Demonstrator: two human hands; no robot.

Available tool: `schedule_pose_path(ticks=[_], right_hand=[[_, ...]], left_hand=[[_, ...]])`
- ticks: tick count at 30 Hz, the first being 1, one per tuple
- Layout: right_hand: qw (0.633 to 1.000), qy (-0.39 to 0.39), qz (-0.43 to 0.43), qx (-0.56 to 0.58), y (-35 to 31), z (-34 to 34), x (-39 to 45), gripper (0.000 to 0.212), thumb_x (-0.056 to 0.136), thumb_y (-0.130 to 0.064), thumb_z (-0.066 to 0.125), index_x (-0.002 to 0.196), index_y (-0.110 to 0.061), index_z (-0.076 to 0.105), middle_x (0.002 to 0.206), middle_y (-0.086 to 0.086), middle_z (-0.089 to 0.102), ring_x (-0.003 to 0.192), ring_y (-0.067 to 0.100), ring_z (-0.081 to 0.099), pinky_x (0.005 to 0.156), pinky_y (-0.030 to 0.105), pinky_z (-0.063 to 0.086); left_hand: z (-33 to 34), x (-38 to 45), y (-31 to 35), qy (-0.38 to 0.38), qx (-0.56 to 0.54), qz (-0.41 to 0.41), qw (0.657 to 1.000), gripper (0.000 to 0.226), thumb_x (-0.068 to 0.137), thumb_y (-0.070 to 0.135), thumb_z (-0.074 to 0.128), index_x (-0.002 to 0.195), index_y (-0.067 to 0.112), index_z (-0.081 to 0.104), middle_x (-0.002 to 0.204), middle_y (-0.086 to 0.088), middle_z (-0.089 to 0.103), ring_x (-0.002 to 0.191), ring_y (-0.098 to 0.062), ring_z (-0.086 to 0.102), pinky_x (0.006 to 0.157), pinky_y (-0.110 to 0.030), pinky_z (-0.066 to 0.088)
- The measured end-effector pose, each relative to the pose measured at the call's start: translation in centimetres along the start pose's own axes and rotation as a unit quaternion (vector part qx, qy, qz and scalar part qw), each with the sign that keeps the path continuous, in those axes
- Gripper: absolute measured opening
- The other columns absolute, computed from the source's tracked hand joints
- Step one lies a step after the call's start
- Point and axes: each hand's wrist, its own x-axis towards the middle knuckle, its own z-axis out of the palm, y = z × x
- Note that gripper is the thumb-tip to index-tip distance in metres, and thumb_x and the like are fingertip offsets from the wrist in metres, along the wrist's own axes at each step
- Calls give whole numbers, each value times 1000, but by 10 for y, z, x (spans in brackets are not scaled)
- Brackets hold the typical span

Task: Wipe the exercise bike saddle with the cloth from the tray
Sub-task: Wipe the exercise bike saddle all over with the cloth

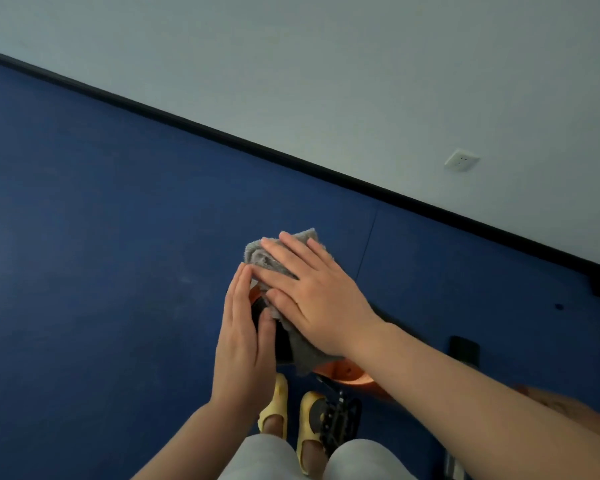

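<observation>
The gray cloth [284, 268] lies on the bike saddle [283, 341], just below the middle of the frame, and the right hand [317, 299] is flat on top of it. The fingers of that hand are straight and spread, and they press the cloth down; they do not curl round it. The cloth sticks out past the fingertips toward the upper left, and a bit hangs out under the wrist toward the bottom. So the cloth is right under the right hand, touching it, and that hand is the one on it. The left hand [244, 341] stands on its edge just beside the cloth, on the left side of the saddle. Its fingers are straight and close together, and its thumb seems to touch the black seat. I think it steadies the saddle, but I cannot tell for sure. Only a small dark strip of the saddle shows between the two hands. The saddle seems to run long from the lower part of the frame up toward the fingertips, so a wipe would likely go along that line. Below, an orange part of the bike [343, 372] and a black pedal [340, 419] show near two yellow slippers [274, 407]. No tray is in view.
</observation>
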Motion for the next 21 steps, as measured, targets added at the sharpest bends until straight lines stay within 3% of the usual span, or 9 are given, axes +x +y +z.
schedule_pose_path(ticks=[3, 6, 10, 14, 17, 21], right_hand=[[999, 11, 36, 29, 10, 1, -32, 49, 102, -44, 26, 150, -42, 13, 161, -11, 7, 148, 7, -7, 119, 30, 2], [994, 25, 85, 67, 13, 0, -41, 54, 100, -46, 28, 150, -41, 7, 161, -14, 3, 147, 4, -7, 112, 22, 14], [976, 43, 146, 156, 13, -4, 0, 53, 99, -47, 31, 149, -39, 16, 156, -9, 21, 143, 12, 18, 104, 38, 42], [971, 45, 135, 194, 21, -4, -14, 54, 99, -49, 31, 149, -40, 12, 155, -12, 23, 139, 12, 27, 103, 37, 42], [971, 22, 171, 163, 24, -4, -40, 58, 99, -49, 28, 150, -38, 3, 156, -13, 19, 130, 13, 41, 93, 35, 49], [961, 8, 212, 179, 26, -5, -20, 54, 100, -48, 22, 151, -33, 9, 156, -9, 25, 125, 16, 48, 90, 36, 48]], left_hand=[[-4, 0, 2, -13, 25, 33, 999, 54, 91, 39, 32, 143, 39, 16, 151, 23, 18, 137, 7, 17, 108, -20, 21], [-5, 4, 5, -27, 50, 66, 996, 51, 91, 38, 31, 141, 37, 25, 147, 30, 19, 136, 7, 19, 108, -24, 23], [-6, 13, 8, -28, 79, 84, 993, 48, 91, 34, 31, 138, 27, 37, 144, 20, 32, 133, 2, 29, 110, -34, 31], [-11, 29, 14, -68, 123, 135, 981, 44, 94, 27, 37, 138, 25, 38, 147, 13, 34, 136, -3, 28, 111, -32, 29], [-10, 44, 20, -117, 178, 165, 963, 46, 95, 27, 36, 140, 25, 33, 150, 12, 30, 140, -2, 18, 114, -33, 23], [-4, 61, 24, -156, 216, 203, 942, 47, 95, 29, 30, 141, 22, 35, 150, 10, 32, 141, -3, 16, 116, -30, 19]])
